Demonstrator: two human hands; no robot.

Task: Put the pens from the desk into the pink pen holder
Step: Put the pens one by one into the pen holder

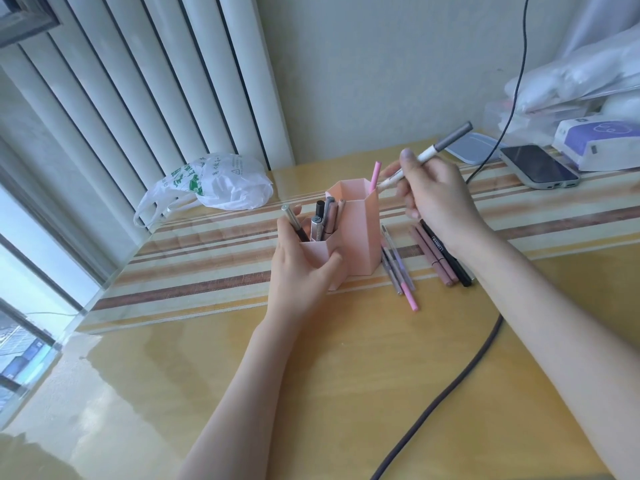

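The pink pen holder (pixel 360 230) stands mid-desk, made of hexagonal tubes of differing height. Several pens (pixel 323 220) stand in its low front tube, and a pink pen (pixel 375 176) sticks out of the tall tube. My left hand (pixel 298 261) grips the low front tube from the left. My right hand (pixel 433 199) hovers just right of the tall tube, holding a white pen with a grey cap (pixel 436 148), tip tilted toward the tube's mouth. Several more pens (pixel 433 254) lie on the desk right of the holder.
A white plastic bag (pixel 214 183) lies at the back left near the blinds. A phone (pixel 538 166), a tissue pack (pixel 599 143) and clear boxes sit at the back right. A dark cable (pixel 446 393) runs across the desk's front right.
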